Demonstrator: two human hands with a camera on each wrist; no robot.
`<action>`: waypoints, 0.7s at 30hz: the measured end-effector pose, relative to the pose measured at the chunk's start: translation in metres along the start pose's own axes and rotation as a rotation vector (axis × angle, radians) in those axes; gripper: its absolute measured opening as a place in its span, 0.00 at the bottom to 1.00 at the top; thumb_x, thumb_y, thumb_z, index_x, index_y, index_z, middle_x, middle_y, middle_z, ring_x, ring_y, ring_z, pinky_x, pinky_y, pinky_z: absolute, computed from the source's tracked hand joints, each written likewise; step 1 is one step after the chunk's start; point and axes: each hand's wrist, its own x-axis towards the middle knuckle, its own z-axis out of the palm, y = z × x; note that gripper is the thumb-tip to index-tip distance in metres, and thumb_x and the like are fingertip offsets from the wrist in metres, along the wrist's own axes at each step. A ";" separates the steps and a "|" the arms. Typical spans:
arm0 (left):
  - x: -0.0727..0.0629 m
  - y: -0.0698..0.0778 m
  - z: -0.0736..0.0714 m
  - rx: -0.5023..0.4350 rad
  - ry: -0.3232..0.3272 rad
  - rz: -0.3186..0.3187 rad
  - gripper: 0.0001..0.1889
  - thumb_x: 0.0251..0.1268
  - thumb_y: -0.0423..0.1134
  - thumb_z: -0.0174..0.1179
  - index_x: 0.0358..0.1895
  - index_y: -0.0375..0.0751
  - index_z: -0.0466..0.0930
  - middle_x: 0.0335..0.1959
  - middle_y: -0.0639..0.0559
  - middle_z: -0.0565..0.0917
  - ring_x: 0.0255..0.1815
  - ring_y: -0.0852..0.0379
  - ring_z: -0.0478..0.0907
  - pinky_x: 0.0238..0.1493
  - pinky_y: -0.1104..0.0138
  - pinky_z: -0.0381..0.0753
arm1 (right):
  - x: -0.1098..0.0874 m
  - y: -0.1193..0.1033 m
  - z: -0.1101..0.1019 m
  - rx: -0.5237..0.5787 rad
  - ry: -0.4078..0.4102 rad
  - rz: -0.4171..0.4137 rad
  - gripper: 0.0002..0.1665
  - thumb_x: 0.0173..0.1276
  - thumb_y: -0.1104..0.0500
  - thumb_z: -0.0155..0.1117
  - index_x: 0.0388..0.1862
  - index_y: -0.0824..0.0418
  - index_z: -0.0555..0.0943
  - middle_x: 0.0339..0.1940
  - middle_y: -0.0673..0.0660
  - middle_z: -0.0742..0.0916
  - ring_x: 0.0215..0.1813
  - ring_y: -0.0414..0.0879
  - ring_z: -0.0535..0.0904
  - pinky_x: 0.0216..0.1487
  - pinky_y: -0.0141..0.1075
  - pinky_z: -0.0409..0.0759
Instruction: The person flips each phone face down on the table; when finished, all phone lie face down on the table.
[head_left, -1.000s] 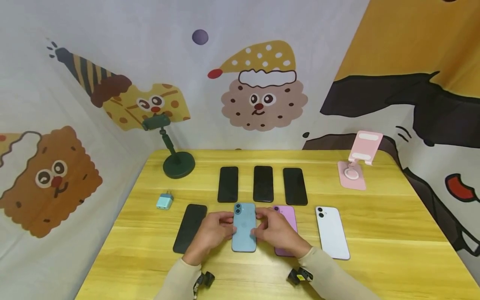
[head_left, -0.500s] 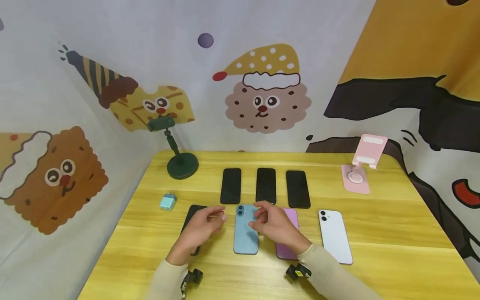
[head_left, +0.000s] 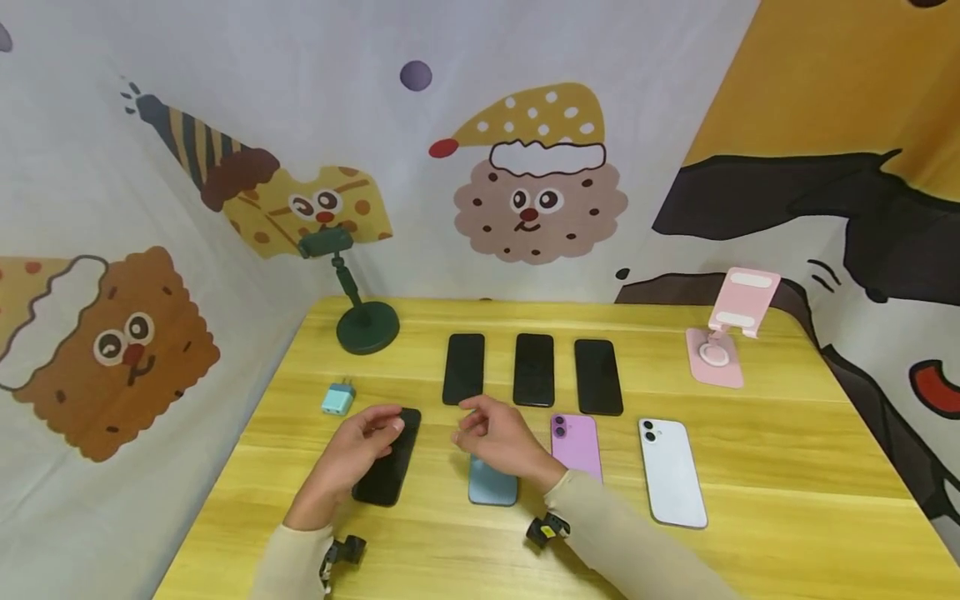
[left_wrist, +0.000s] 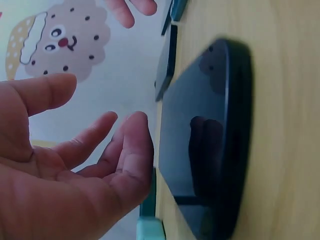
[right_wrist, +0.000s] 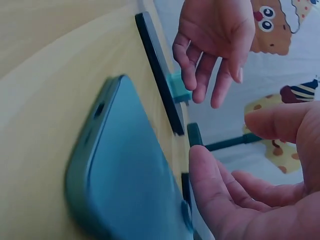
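My left hand (head_left: 358,446) hovers over the left part of a black phone (head_left: 388,467) lying screen up, fingers loosely bent and holding nothing. In the left wrist view a gap shows between those fingers and the phone's dark screen (left_wrist: 185,140). My right hand (head_left: 498,437) is above a blue phone (head_left: 492,487), hiding its upper part from the head view. Its fingers are relaxed with nothing between them, and the right wrist view shows the blue phone's back (right_wrist: 130,170) below them. To the right lie a pink phone (head_left: 576,446) and a white phone (head_left: 672,475), both camera side up.
Three black phones, left (head_left: 463,368), middle (head_left: 534,369) and right (head_left: 598,377), form a back row. A green stand (head_left: 367,327) and a light-blue charger plug (head_left: 338,398) are at the left. A pink phone stand (head_left: 738,304) is at the back right. Patterned cloth hangs behind.
Both hands have let go of the blue phone, which stays on the table. The left hand has moved left over the black phone; the right hand has lifted and shifted left.
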 end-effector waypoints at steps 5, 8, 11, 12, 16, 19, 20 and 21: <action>-0.002 -0.005 -0.010 0.065 0.056 -0.025 0.26 0.83 0.47 0.58 0.76 0.40 0.72 0.67 0.39 0.79 0.66 0.44 0.78 0.66 0.49 0.81 | 0.010 -0.004 0.017 0.055 -0.034 0.023 0.32 0.73 0.52 0.71 0.71 0.65 0.77 0.51 0.54 0.87 0.46 0.43 0.83 0.44 0.34 0.84; -0.003 -0.008 -0.014 0.115 0.092 -0.032 0.28 0.82 0.49 0.59 0.76 0.40 0.72 0.69 0.38 0.78 0.66 0.44 0.78 0.63 0.51 0.81 | 0.013 -0.006 0.026 0.063 -0.045 0.036 0.33 0.73 0.52 0.71 0.71 0.65 0.77 0.54 0.58 0.87 0.50 0.46 0.84 0.48 0.38 0.85; -0.002 -0.012 -0.018 0.154 0.122 -0.032 0.29 0.82 0.49 0.59 0.77 0.38 0.71 0.69 0.36 0.77 0.67 0.41 0.77 0.63 0.51 0.81 | 0.013 -0.007 0.034 0.055 -0.059 0.057 0.35 0.73 0.52 0.72 0.73 0.65 0.75 0.60 0.61 0.85 0.54 0.48 0.84 0.53 0.42 0.85; -0.001 -0.013 -0.019 0.166 0.128 -0.031 0.29 0.82 0.48 0.59 0.76 0.37 0.71 0.69 0.35 0.76 0.68 0.40 0.77 0.63 0.50 0.80 | 0.012 -0.008 0.037 0.051 -0.063 0.066 0.36 0.73 0.52 0.72 0.74 0.65 0.74 0.62 0.62 0.84 0.56 0.49 0.84 0.54 0.44 0.85; 0.001 -0.019 -0.020 0.220 0.133 -0.037 0.29 0.82 0.46 0.59 0.76 0.34 0.70 0.70 0.32 0.76 0.71 0.36 0.75 0.68 0.44 0.78 | 0.009 -0.010 0.046 0.069 -0.077 0.119 0.39 0.72 0.52 0.74 0.76 0.64 0.73 0.66 0.62 0.82 0.56 0.49 0.84 0.53 0.45 0.86; 0.002 -0.021 -0.019 0.255 0.129 -0.049 0.29 0.82 0.46 0.59 0.76 0.33 0.69 0.71 0.31 0.76 0.72 0.35 0.74 0.69 0.42 0.76 | 0.007 -0.012 0.050 0.106 -0.073 0.139 0.39 0.71 0.53 0.74 0.76 0.64 0.72 0.67 0.63 0.82 0.56 0.50 0.85 0.52 0.45 0.87; 0.003 -0.021 -0.019 0.262 0.129 -0.049 0.29 0.82 0.46 0.59 0.76 0.33 0.69 0.71 0.31 0.76 0.72 0.35 0.74 0.69 0.42 0.76 | 0.007 -0.012 0.051 0.119 -0.071 0.142 0.39 0.71 0.53 0.74 0.77 0.64 0.72 0.67 0.63 0.83 0.57 0.51 0.86 0.52 0.45 0.87; 0.003 -0.020 -0.018 0.270 0.128 -0.049 0.30 0.82 0.47 0.59 0.76 0.33 0.69 0.71 0.31 0.76 0.72 0.35 0.74 0.69 0.42 0.76 | 0.006 -0.012 0.053 0.132 -0.070 0.144 0.40 0.71 0.53 0.74 0.77 0.64 0.72 0.68 0.63 0.82 0.57 0.51 0.86 0.53 0.46 0.87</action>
